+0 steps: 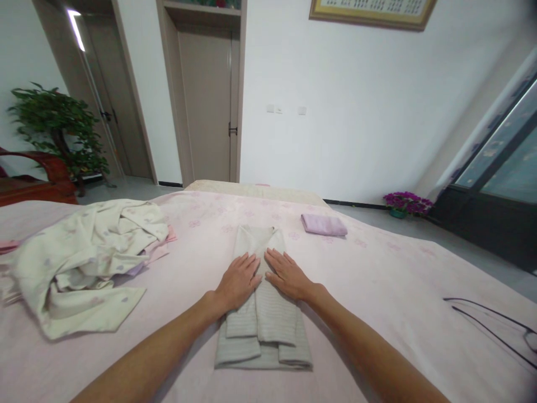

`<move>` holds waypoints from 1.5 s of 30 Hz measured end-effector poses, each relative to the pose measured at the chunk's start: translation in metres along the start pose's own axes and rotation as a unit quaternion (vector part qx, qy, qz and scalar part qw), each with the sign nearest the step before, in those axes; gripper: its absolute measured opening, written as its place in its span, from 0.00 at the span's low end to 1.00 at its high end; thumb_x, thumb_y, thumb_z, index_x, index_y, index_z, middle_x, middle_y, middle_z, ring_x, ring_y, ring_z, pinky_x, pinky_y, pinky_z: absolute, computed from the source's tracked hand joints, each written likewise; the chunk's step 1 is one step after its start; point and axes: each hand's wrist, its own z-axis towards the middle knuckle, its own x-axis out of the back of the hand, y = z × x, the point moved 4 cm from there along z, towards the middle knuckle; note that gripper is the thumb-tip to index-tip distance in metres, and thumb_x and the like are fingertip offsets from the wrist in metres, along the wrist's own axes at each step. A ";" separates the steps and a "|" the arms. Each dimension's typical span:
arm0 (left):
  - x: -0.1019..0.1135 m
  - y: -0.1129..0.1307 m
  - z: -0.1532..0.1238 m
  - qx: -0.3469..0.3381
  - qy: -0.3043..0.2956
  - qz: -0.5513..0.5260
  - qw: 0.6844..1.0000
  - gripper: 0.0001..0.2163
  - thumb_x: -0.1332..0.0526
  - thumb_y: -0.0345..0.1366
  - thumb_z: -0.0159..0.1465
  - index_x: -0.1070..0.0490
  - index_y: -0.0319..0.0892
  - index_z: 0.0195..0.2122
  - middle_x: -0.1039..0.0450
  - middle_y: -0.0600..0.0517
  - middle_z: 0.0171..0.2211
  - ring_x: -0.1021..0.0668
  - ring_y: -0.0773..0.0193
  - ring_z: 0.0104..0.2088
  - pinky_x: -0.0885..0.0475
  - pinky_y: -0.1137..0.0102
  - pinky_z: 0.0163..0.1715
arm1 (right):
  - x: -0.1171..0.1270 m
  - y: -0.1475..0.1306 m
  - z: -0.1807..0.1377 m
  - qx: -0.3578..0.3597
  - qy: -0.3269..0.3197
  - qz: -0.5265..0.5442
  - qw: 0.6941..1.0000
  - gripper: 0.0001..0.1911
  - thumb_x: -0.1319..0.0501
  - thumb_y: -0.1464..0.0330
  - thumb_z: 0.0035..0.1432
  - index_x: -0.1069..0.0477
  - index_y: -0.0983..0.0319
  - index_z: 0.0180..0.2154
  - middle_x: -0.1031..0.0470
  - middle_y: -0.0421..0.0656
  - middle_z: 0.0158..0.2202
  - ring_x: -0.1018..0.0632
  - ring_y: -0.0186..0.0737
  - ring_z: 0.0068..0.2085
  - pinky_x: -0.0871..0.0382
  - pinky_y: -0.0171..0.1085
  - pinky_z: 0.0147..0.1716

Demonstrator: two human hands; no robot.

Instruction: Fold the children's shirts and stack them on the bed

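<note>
The grey striped garment lies lengthwise beneath and between both hands, on the pink cover. Left hand and right hand: palms down, fingers extended, pinching nothing. From where I stand, the side folds appear complete, with layers turned inward to form a narrow strip; no crosswise fold has been made. Beyond the right hand, to its right: one lilac cloth, compactly folded. Left of the left hand: a cream garment, heaped and apparently unfolded.
</note>
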 end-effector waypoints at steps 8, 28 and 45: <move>0.005 0.008 -0.052 -0.033 -0.093 0.004 0.995 0.30 0.57 0.53 0.71 0.51 0.42 0.69 0.55 0.44 0.70 0.51 0.51 0.69 0.54 0.51 0.66 | 0.005 -0.040 -0.038 0.072 -0.029 0.027 0.997 0.33 0.51 0.54 0.67 0.52 0.59 0.69 0.55 0.47 0.70 0.51 0.45 0.70 0.63 0.51 0.67; 0.058 -0.035 -0.096 -0.159 -0.028 -0.180 0.970 0.12 0.44 0.32 0.68 0.27 0.47 0.49 0.28 0.47 0.52 0.25 0.63 0.51 0.28 0.68 0.50 | 0.032 -0.017 -0.112 0.117 0.067 0.022 0.991 0.18 0.49 0.69 0.67 0.28 0.53 0.53 0.25 0.43 0.52 0.24 0.40 0.49 0.30 0.41 0.48; 0.046 -0.020 -0.101 -0.206 0.044 -0.143 0.967 0.12 0.49 0.29 0.70 0.28 0.43 0.47 0.24 0.46 0.47 0.23 0.64 0.47 0.25 0.66 0.48 | 0.012 -0.011 -0.115 0.103 0.121 0.143 0.977 0.19 0.49 0.68 0.67 0.31 0.53 0.57 0.27 0.45 0.56 0.26 0.41 0.54 0.30 0.45 0.54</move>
